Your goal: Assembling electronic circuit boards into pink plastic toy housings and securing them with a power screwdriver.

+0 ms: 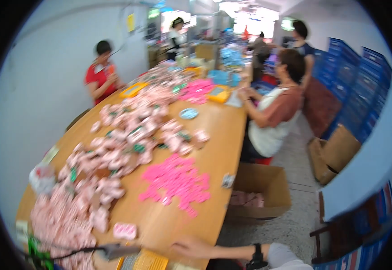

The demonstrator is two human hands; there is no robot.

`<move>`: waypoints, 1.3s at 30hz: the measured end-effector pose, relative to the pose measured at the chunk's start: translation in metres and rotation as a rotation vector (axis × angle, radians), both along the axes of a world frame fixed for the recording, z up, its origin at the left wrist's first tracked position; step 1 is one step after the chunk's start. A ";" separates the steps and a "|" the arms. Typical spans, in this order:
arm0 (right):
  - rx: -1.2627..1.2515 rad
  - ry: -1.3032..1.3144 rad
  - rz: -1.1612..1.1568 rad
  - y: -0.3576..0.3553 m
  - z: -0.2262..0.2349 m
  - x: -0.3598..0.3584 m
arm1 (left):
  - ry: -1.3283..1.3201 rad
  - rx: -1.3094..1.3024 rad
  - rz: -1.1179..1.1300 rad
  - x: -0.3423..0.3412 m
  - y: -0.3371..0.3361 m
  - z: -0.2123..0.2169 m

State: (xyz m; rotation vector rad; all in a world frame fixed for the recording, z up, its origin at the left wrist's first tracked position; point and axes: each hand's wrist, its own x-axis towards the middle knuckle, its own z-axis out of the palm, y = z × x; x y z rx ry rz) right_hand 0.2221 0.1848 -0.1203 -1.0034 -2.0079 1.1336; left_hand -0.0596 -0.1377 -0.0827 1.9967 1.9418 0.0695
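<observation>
My right hand point(190, 247) is low over the near end of the wooden table point(160, 229), its forearm coming in from the right with a black watch-like band on the wrist. Its fingers are blurred, and I cannot make out anything in them. Just left of it lies a yellow tray point(153, 261), partly cut off by the lower edge. A grey, handle-shaped tool point(120, 251) on a black cable reaches over the tray. Behind the tray lies a pale pink piece point(125, 231) with brighter pink parts. My left hand is not in view.
Heaped pale pink parts point(70, 216) run along the table's left side. Bright pink pieces point(175, 182) are spread mid-table. A cardboard box point(263, 189) stands by the right edge. Co-workers sit along both sides, one in red point(100, 78). Blue crates point(358, 85) are stacked right.
</observation>
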 end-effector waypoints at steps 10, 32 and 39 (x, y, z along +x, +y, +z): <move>0.456 0.078 0.048 0.187 0.022 -0.124 | -0.053 0.076 0.014 0.001 -0.001 -0.015; -0.409 0.651 -0.109 0.212 0.082 -0.048 | -0.056 0.280 0.152 0.018 0.012 -0.022; -0.478 0.687 -0.053 0.094 0.137 0.003 | -0.388 0.444 0.670 0.046 0.024 -0.017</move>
